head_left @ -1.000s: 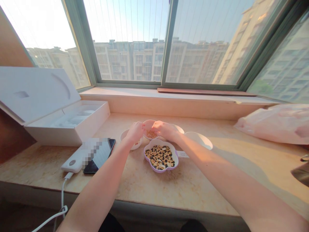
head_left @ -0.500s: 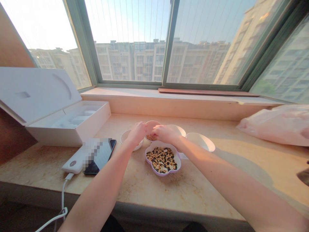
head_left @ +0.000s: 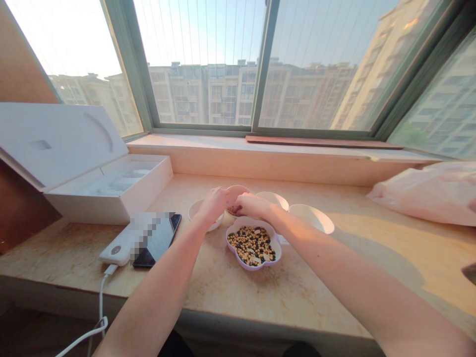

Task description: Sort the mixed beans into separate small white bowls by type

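Note:
My left hand (head_left: 216, 204) is at the left rim of a small pale bowl (head_left: 238, 190) at the back, its fingers curled on that rim. The fingertips of my right hand (head_left: 250, 206) are bunched together down inside the same bowl, over small brown beans (head_left: 232, 210); what they pinch is hidden. In front of both hands stands a lilac, flower-shaped bowl (head_left: 256, 268) holding mixed yellow and black beans (head_left: 253, 245) with some flat white pieces. Partly behind my left wrist is another white bowl (head_left: 194, 210).
Two more white bowls, one behind my right wrist (head_left: 274, 199) and one further right (head_left: 316, 218), stand on the counter. Leftward lie a phone (head_left: 159, 243), a cabled white power bank (head_left: 117, 248) and an open white box (head_left: 145, 183). A plastic bag (head_left: 427, 193) rests far right.
The whole view has shifted slightly, so things appear a little further right. My right fingers have moved slightly within the back bowl; my left hand stays at its rim.

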Demonstrator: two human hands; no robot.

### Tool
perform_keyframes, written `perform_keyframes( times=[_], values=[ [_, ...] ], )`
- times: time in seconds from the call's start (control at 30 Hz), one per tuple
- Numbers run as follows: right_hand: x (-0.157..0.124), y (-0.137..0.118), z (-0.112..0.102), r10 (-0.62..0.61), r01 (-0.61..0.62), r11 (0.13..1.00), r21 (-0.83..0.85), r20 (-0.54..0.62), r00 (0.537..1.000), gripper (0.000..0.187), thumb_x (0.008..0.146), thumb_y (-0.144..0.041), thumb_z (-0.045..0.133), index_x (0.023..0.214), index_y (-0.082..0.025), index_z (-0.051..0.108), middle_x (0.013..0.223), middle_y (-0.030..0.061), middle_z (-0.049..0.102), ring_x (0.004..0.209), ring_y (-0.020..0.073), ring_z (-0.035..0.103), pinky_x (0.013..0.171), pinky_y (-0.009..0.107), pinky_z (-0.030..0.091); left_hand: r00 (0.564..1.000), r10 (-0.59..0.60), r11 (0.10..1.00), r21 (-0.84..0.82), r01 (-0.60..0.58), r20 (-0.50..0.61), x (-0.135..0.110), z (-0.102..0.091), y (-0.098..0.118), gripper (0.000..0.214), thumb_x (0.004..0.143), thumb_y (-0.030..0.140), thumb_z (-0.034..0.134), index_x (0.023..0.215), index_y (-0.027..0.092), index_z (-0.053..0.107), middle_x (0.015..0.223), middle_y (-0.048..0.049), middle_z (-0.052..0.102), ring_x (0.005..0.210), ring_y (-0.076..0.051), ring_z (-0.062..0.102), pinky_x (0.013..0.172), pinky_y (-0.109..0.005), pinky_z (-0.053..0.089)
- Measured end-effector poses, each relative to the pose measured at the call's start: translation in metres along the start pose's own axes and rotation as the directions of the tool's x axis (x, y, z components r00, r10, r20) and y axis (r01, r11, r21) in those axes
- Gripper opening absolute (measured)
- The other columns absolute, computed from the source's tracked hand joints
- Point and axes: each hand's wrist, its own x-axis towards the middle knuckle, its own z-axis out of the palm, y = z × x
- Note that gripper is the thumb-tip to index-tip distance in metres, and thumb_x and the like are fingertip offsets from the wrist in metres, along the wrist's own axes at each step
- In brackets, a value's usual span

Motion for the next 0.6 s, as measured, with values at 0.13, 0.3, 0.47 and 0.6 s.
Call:
perform_keyframes(
  times=[0.13,0.3,0.47,0.6],
  values=[
    [0.0,-0.003,0.002,0.068,-0.067,0.997,0.036,-0.031,0.997,0.015,0.074,-0.024,0.068,0.06,-0.028,0.072,0.072,0.0025,0.074,0.081,0.021,0.068,0.078,0.03,0.053,1.0,0.012,1.0,-0.006,-0.012,0.0,0.0,-0.001,0.0,0.026,0.085,0.013,0.05,0.087,0.012,0.076,0.097,-0.0125,0.074,0.089,-0.022,0.065,0.084,-0.033,0.048],
    [0.004,-0.004,0.007,0.108,-0.106,0.994,0.037,-0.056,0.993,0.021,0.076,-0.016,0.07,0.059,-0.028,0.068,0.07,0.006,0.07,0.087,0.0256,0.069,0.079,0.037,0.053,1.0,0.005,1.0,-0.008,-0.005,0.021,-0.001,-0.004,0.002,0.026,0.084,0.013,0.052,0.091,0.013,0.077,0.099,-0.0126,0.075,0.092,-0.022,0.065,0.085,-0.032,0.048],
    [0.012,0.002,0.011,0.139,-0.132,0.989,0.067,-0.105,0.985,0.013,0.079,-0.02,0.071,0.069,-0.028,0.071,0.068,0.0074,0.069,0.082,0.0284,0.071,0.077,0.042,0.054,1.0,-0.012,1.0,0.001,0.012,0.016,-0.004,-0.009,0.01,0.031,0.085,0.01,0.046,0.09,0.014,0.077,0.095,-0.0117,0.075,0.088,-0.022,0.065,0.083,-0.032,0.048],
    [0.014,0.008,0.01,0.079,-0.083,0.996,-0.017,-0.165,0.983,0.006,0.083,-0.027,0.07,0.087,-0.029,0.074,0.084,0.0086,0.075,0.092,0.0287,0.07,0.078,0.04,0.055,0.998,-0.044,0.999,0.008,0.044,0.042,-0.004,-0.012,0.013,0.032,0.088,0.01,0.044,0.091,0.012,0.077,0.089,-0.011,0.075,0.081,-0.02,0.065,0.079,-0.03,0.048]
  ],
)
